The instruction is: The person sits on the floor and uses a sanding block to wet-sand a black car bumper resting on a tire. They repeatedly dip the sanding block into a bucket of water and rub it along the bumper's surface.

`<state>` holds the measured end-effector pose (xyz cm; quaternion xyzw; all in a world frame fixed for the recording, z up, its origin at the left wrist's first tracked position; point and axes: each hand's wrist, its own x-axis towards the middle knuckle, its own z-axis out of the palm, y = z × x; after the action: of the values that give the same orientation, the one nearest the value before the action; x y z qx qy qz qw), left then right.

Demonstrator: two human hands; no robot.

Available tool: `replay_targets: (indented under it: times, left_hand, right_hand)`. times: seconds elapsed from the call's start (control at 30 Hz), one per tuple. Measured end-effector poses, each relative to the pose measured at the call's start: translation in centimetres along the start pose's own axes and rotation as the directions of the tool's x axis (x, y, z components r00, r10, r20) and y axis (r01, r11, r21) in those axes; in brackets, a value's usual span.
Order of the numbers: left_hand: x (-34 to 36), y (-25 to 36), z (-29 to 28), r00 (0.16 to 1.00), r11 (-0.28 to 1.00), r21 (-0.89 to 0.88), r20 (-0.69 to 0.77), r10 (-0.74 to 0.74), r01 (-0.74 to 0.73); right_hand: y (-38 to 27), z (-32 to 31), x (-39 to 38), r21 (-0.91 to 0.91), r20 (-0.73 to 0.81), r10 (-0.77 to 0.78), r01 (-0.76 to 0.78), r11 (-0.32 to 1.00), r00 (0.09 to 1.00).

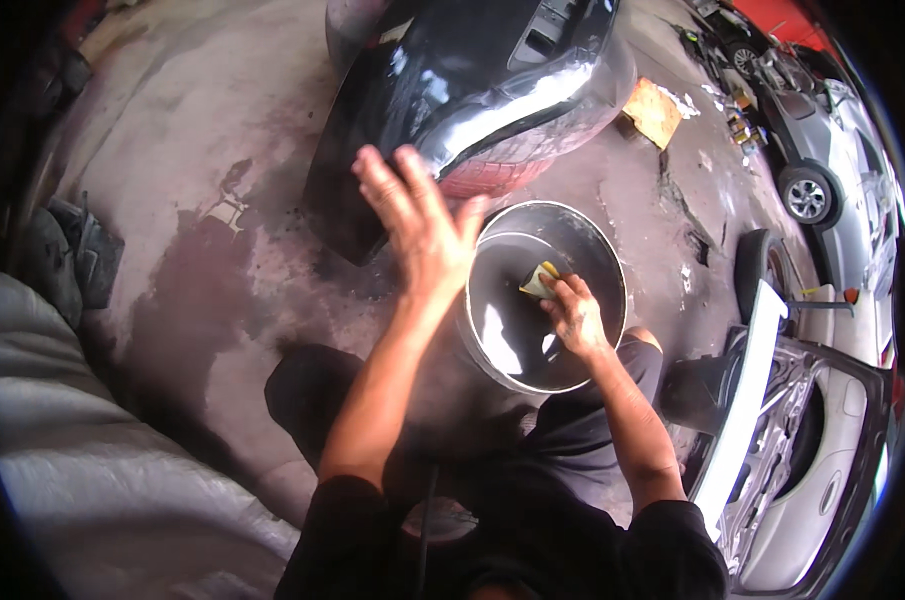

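Observation:
My left hand [420,222] is raised with fingers spread, close to the lower edge of a glossy black car bumper [462,90], and it holds nothing. My right hand [572,312] reaches into a round metal bucket [602,262] with water in it and grips a small yellow sponge [538,281]. The bucket stands on the ground just in front of my knees, right below the bumper.
Stained concrete floor [202,250] spreads to the left. A white car door [772,400] lies at the right, a grey car [822,150] stands at the far right. A wooden block [654,110] lies behind the bumper. A grey covered shape [72,420] fills the lower left.

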<state>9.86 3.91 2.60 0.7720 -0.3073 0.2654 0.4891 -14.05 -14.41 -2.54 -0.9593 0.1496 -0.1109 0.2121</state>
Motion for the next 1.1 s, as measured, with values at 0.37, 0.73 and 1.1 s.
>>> replay_targets:
  times: [0.37,0.73,1.1]
  left_hand:
    - [12.3,11.7,7.1,0.885,0.833,0.305,0.222,0.409,-0.462]
    - [-5.3,5.7,-2.6,0.968,0.976,0.215,0.252,-0.018,-0.038]
    - [-9.1,7.7,5.8,0.197,0.914,0.383,0.894,-0.403,0.135]
  right_hand:
    - [-0.4,-0.2,0.5,0.112,-0.009,0.083,-0.082,0.990,0.996]
    - [0.3,-0.3,0.5,0.089,0.032,0.172,-0.174,0.981,0.985]
    - [4.9,4.3,7.4,-0.158,0.457,0.171,-0.110,0.981,0.873]
